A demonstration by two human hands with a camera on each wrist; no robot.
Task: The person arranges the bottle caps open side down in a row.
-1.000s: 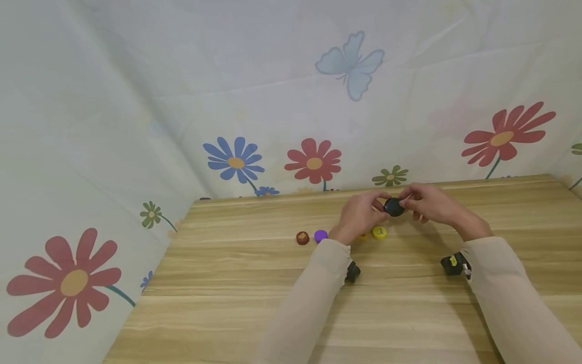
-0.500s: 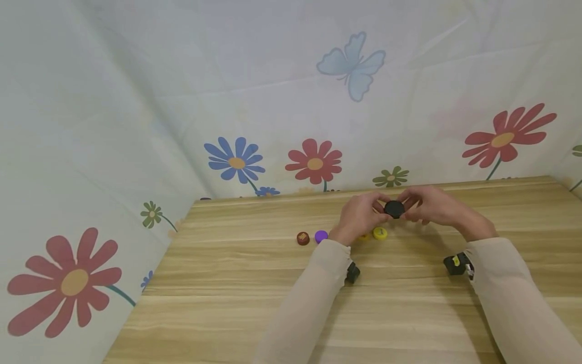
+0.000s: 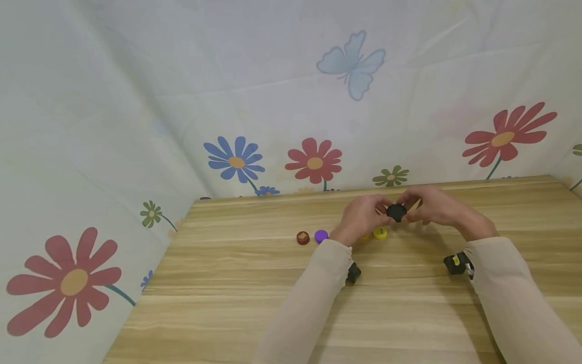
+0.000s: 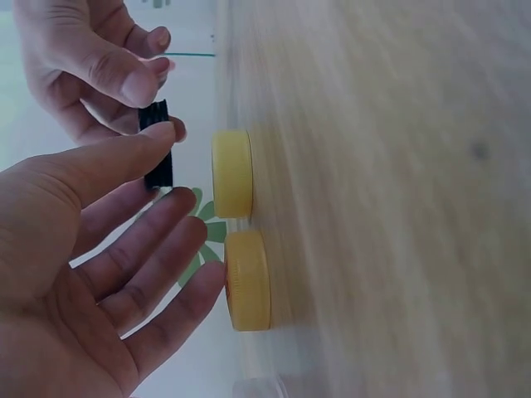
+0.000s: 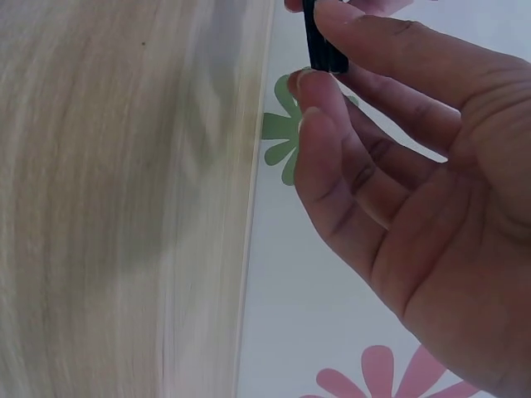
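Note:
A flat round black cap (image 3: 397,213) is held above the table, between both hands. My left hand (image 3: 361,217) pinches its left side between thumb and fingertips, while the other fingers spread loosely below it in the left wrist view. From the opposite side, my right hand (image 3: 429,205) grips the cap's edge with thumb and fingers. Near my left hand stand two yellow caps, one brighter (image 3: 380,233) and one more orange (image 4: 249,280), which the left hand partly hides in the head view.
Left of my left wrist, a purple cap (image 3: 321,236) and a brown cap (image 3: 302,237) lie in the same row. Something pale and clear (image 4: 261,388) shows at the left wrist view's bottom edge. A flowered cloth (image 3: 273,101) hangs behind the wooden table (image 3: 218,303).
The black cap has turned in my fingers and come slightly lower and to the right. My right hand has shifted its fingers around the cap's edge; the caps on the table have stayed put.

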